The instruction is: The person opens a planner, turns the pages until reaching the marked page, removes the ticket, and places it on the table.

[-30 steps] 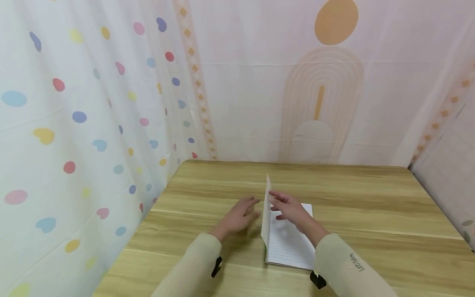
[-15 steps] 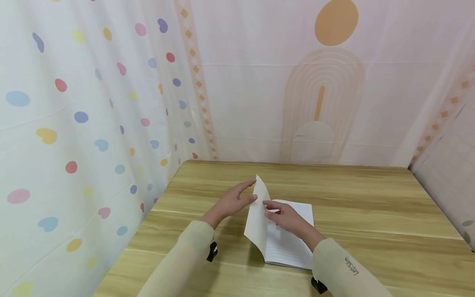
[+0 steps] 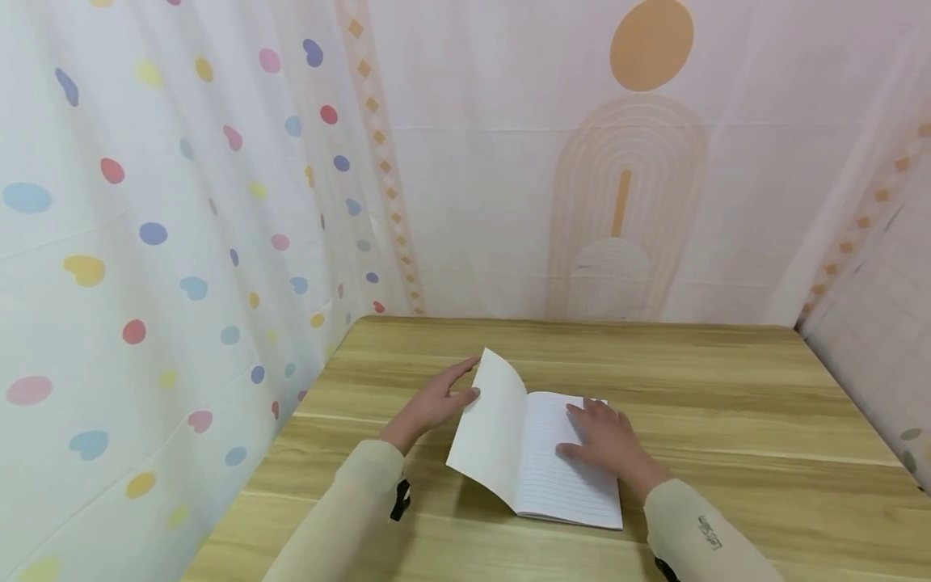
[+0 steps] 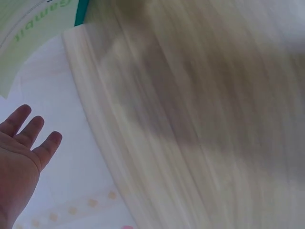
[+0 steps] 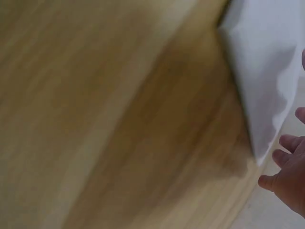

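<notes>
1. Left hand [image 3: 429, 402] and right hand [image 3: 609, 440] both look relaxed to me, fingers extended, neither clenched.
2. On the left, the thumb lies on the inner side of the raised cover [image 3: 490, 428], at its outer edge, with fingertips beyond that edge. I cannot tell how firmly it touches.
3. On the right, the fingers spread over the lined page [image 3: 549, 481]; whether they press it or hover, I cannot tell.
4. Between the hands, the notebook [image 3: 570, 520] lies on the wood-grain table [image 3: 713, 404], its cover curving upward. From the left wrist I see green lettering [image 4: 43, 20] on the outer face.
5. Opening it well, I judge, calls for a light, steady right palm against sliding, while the left guides the cover outward along its whole edge.
6. I'd avoid pulling at one corner; that could crease or twist it.
</notes>
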